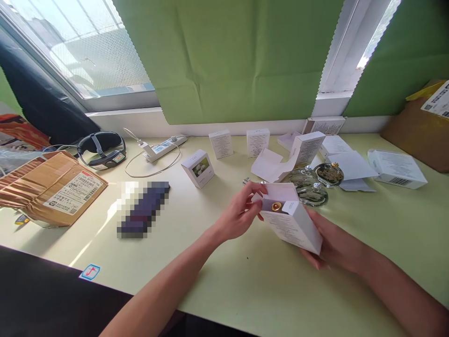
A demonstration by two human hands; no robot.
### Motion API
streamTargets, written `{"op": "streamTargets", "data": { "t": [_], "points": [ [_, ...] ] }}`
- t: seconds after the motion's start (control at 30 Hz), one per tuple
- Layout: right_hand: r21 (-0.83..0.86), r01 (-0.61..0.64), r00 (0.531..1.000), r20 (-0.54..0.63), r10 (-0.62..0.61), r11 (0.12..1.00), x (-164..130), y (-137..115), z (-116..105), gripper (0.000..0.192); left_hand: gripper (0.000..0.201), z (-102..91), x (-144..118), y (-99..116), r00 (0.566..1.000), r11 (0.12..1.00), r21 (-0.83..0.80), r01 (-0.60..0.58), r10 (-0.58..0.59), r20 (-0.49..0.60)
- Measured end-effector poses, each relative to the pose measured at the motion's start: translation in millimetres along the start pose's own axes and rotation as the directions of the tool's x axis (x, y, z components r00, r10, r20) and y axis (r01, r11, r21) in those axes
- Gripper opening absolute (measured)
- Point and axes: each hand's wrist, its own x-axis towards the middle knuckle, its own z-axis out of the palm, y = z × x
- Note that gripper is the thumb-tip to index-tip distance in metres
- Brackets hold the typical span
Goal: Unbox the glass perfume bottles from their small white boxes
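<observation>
White and printed, the open box (294,229) sat in our right grip (329,241), our left grip (242,212) pinching its rim; too loose a hold risked spilling the gold-topped item (277,206) inside toward glass bottles (311,195) just beyond the grip.

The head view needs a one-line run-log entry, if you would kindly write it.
left hand: at open top of white box | right hand: holding its side | inside: gold-coloured piece | beyond: glass bottles

My left hand (242,213) and right hand (324,238): bare, fingers (255,187) slender; forearms (168,283) bare as well, slim, tapering toward the wrists (218,234)
</observation>
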Motion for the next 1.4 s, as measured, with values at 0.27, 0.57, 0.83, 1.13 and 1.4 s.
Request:
{"op": "streamTargets", "data": {
  "t": [0.27, 0.57, 0.83, 1.13, 1.4],
  "points": [
    [-0.378, 0.219, 0.948, -0.134, -0.287, 0.899, 4.0, 5.6, -4.5, 0.077, 0.031, -7.2, 2.6, 1.0, 0.996, 0.994, 0.087, 0.06, -0.054, -0.075],
    [-0.39, 0.284, 0.89, -0.234, -0.392, 0.876, 11.5, 5.0, -5.5, 0.056, 0.031, -26.8, 8.7, -10.5, 0.963, 0.893, 0.366, 0.261, -0.265, -0.039],
    [-0.48, 0.208, 0.912, -0.218, -0.346, 0.852, 10.3, 3.7, -13.5, 0.055, 0.034, -31.8, 8.0, -23.1, 0.971, 0.937, 0.275, 0.217, -0.237, 0.041],
    [-0.524, 0.143, 0.929, -0.222, -0.296, 0.84, 11.0, 1.7, -20.4, 0.053, 0.032, -34.8, 11.5, -26.7, 0.958, 0.954, 0.09, 0.285, -0.287, 0.017],
    [-0.752, 0.221, 0.807, -0.217, -0.55, 0.621, 13.8, 5.6, -4.6, 0.049, 0.034, -23.0, 12.6, -26.7, 0.977, 0.879, 0.429, 0.21, -0.176, -0.118]
  ]
}}
